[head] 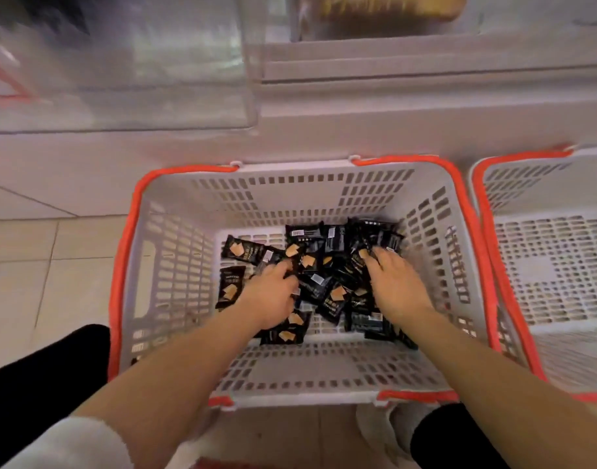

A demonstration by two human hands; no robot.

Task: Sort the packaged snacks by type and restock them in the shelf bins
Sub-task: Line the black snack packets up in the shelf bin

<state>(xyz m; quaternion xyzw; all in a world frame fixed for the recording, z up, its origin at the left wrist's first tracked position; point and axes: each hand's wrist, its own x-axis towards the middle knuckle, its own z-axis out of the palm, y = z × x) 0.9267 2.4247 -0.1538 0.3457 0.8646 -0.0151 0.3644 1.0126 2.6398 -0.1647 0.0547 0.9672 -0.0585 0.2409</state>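
- The left hand, in the middle of the frame, is down among the snack packets, fingers curled into the pile; they seem to be closing on packets, but the blur hides just which ones.
- The right hand, just right of centre, lies palm down on the pile, its fingers bent over the packets at the far right of the heap; whether they actually pinch one I cannot tell.
- The snack packets are small and black, many showing a tan square cracker on the front, others turned to show a white label. All look the same kind.
- They lie loose and overlapping on the bottom of a grey slotted basket with an orange rim, which fills the centre of the frame and stands on the floor.
- Both bare forearms reach in over the near edge of the basket from the bottom of the frame.
- A second basket of the same make sits touching it at the right edge.
- A clear plastic bin hangs out from the shelf at upper left; another at the top centre holds something yellow-brown, too blurred to name.
- Dark trouser legs and a pale shoe show along the bottom.
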